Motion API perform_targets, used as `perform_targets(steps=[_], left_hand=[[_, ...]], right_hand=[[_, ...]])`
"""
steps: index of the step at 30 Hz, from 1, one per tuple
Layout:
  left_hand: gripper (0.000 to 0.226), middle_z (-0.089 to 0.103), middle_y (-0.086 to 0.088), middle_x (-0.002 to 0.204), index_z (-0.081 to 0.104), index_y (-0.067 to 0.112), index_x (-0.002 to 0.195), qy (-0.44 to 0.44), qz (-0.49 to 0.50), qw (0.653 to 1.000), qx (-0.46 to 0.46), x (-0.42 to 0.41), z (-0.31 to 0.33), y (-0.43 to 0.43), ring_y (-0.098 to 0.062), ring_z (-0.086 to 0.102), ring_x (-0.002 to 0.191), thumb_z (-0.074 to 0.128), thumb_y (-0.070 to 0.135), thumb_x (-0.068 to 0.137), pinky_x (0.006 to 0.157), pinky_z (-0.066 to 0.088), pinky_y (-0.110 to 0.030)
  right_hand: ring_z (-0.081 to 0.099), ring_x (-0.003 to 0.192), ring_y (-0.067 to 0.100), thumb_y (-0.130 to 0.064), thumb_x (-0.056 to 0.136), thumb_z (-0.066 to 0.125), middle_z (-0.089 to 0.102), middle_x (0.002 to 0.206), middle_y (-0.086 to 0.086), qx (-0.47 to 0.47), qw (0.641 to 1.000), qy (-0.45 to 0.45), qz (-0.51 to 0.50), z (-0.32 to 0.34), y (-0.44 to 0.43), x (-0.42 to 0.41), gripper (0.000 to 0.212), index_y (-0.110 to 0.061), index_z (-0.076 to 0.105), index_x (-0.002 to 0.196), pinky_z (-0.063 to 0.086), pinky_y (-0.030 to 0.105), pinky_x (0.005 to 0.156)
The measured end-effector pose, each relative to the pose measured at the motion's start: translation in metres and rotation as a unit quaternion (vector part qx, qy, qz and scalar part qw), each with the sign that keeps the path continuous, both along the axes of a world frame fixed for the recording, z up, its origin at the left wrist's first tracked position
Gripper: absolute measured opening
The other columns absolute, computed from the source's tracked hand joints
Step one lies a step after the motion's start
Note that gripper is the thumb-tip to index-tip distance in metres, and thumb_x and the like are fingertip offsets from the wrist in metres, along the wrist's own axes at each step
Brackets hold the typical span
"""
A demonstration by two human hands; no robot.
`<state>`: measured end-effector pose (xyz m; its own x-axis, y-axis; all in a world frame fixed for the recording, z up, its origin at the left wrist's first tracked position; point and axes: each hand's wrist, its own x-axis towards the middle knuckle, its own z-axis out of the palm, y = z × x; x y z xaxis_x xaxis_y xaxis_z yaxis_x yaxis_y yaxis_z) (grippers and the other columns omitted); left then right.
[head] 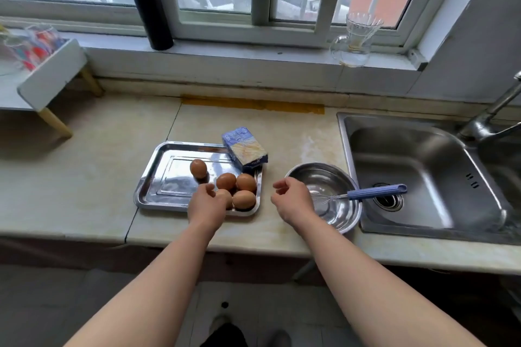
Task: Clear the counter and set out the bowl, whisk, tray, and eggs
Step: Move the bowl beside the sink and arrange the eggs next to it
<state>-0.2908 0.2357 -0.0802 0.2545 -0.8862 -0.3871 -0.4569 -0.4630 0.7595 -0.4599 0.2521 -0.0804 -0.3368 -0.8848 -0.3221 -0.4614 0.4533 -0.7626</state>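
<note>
A person's left hand curls over a brown egg at the steel tray's 5 o'clock corner; whether it grips the egg cannot be told. Four more eggs lie alongside, with a blue carton at 1 o'clock. The right hand, loosely curled and holding nothing, hovers at 9 o'clock of the steel bowl, which holds a blue-handled whisk.

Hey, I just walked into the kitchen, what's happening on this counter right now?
A person is at the counter. The left hand is down among the eggs on the steel tray, with a blue carton at its far corner; whether that hand grips an egg is unclear. The right hand hovers empty beside the bowl, where the whisk rests.
</note>
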Motion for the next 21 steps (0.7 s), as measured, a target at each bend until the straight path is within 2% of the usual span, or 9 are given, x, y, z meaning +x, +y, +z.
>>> perform_targets(steps=[4, 10, 13, 17, 19, 21], left_hand=[[0.061, 0.056, -0.012, 0.133, 0.047, 0.008, 0.135, -0.030, -0.063, 0.997, 0.044, 0.022, -0.008, -0.009, -0.030, 0.054, 0.120, 0.070, 0.015, 0.080, 0.100, 0.044, -0.037], [0.069, 0.056, -0.008, 0.134, 0.046, 0.009, 0.136, -0.049, -0.144, 0.986, 0.062, 0.032, -0.019, -0.029, -0.028, 0.056, 0.119, 0.076, 0.023, 0.075, 0.097, 0.047, -0.038], [0.063, 0.062, -0.009, 0.125, 0.051, 0.011, 0.130, -0.057, -0.169, 0.982, 0.068, 0.032, -0.027, -0.036, -0.028, 0.059, 0.113, 0.076, 0.027, 0.075, 0.093, 0.047, -0.035], [0.037, 0.068, -0.006, 0.103, 0.061, 0.014, 0.106, -0.066, -0.195, 0.976, 0.075, 0.032, -0.034, -0.041, -0.027, 0.063, 0.097, 0.074, 0.028, 0.074, 0.080, 0.047, -0.031], [0.036, 0.069, -0.006, 0.099, 0.062, 0.014, 0.101, -0.062, -0.197, 0.975, 0.077, 0.032, -0.039, -0.043, -0.026, 0.064, 0.092, 0.074, 0.031, 0.071, 0.079, 0.050, -0.034], [0.041, 0.069, -0.006, 0.100, 0.061, 0.015, 0.104, -0.062, -0.196, 0.975, 0.081, 0.032, -0.040, -0.044, -0.027, 0.064, 0.094, 0.074, 0.033, 0.069, 0.082, 0.052, -0.036]], right_hand=[[0.062, 0.105, 0.023, -0.011, 0.081, 0.061, 0.066, 0.115, 0.008, 0.023, 0.999, 0.030, 0.019, -0.009, -0.008, 0.024, 0.033, -0.012, 0.065, 0.114, 0.046, 0.027, 0.087], [0.060, 0.107, 0.023, -0.015, 0.080, 0.062, 0.064, 0.120, 0.006, 0.058, 0.997, 0.053, 0.024, -0.018, -0.020, 0.049, 0.041, -0.015, 0.060, 0.121, 0.045, 0.024, 0.083], [0.059, 0.111, 0.024, -0.021, 0.078, 0.066, 0.063, 0.123, 0.005, 0.089, 0.993, 0.074, 0.021, -0.021, -0.026, 0.059, 0.045, -0.017, 0.058, 0.122, 0.045, 0.026, 0.087], [0.056, 0.114, 0.025, -0.026, 0.076, 0.067, 0.061, 0.125, 0.005, 0.109, 0.990, 0.092, 0.002, -0.025, -0.030, 0.066, 0.047, -0.017, 0.057, 0.121, 0.044, 0.030, 0.091], [0.055, 0.114, 0.026, -0.026, 0.077, 0.067, 0.061, 0.123, 0.005, 0.114, 0.988, 0.099, -0.008, -0.027, -0.031, 0.068, 0.044, -0.017, 0.057, 0.118, 0.044, 0.030, 0.091], [0.054, 0.114, 0.027, -0.026, 0.077, 0.067, 0.061, 0.122, 0.006, 0.118, 0.987, 0.107, -0.013, -0.028, -0.032, 0.069, 0.040, -0.017, 0.057, 0.115, 0.044, 0.031, 0.092]])
